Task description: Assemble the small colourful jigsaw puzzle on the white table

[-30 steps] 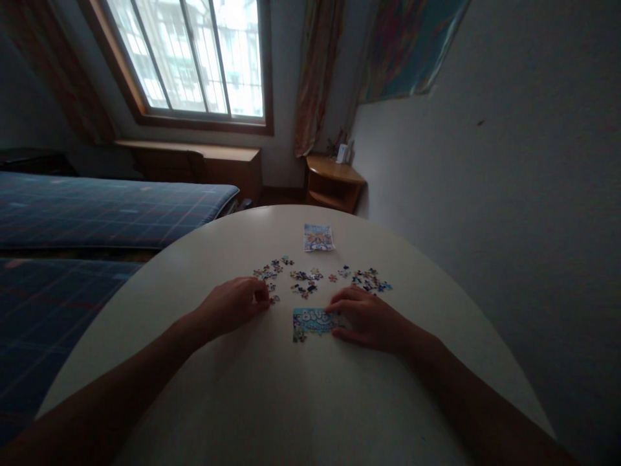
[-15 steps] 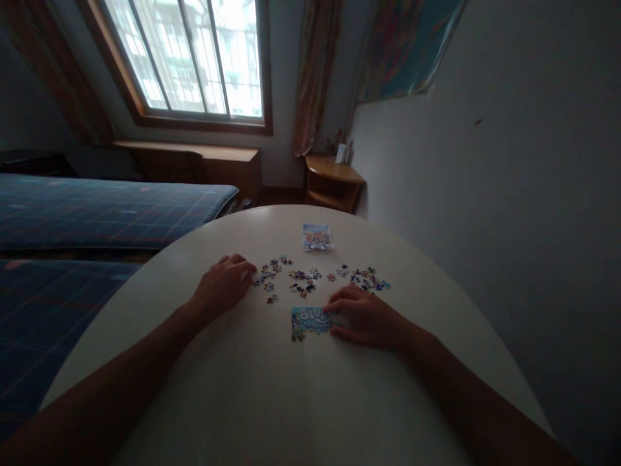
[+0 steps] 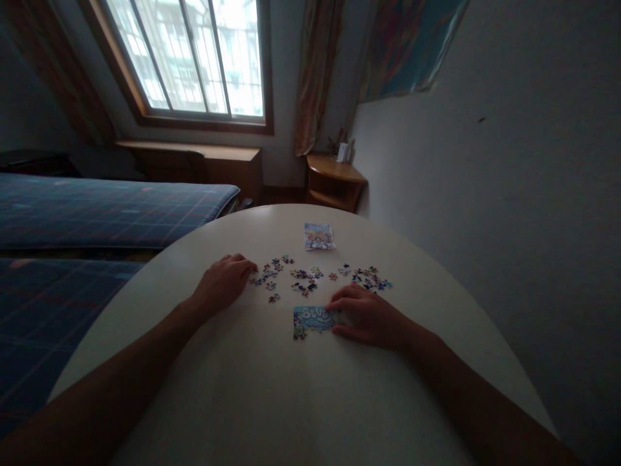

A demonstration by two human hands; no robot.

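A partly assembled jigsaw puzzle [image 3: 313, 318], a light-blue strip with large white letters, lies flat on the pale round table [image 3: 272, 388]. My right hand [image 3: 366, 316] is on its right end, thumb at the lower side and index finger at the top, hiding that end. Over to the left, my left hand [image 3: 226, 278] rests with loosely bent fingers, their tips reaching the loose puzzle pieces [image 3: 265, 277]. No held piece can be made out there. Several more puzzle pieces [image 3: 305, 274] lie in the middle, and another group of puzzle pieces [image 3: 371, 278] sits just beyond my right hand.
Behind the pieces lies a small printed picture sheet [image 3: 319, 237]. A bed with a blue checked cover [image 3: 116, 207] stands left of the table. A wooden corner shelf [image 3: 334, 169] is beyond the far edge, and a white wall [image 3: 485, 213] runs along the right.
The view has shifted very slightly. Both hands stay in nearly the same places, with only a slight shift of the left fingers at the loose pieces.
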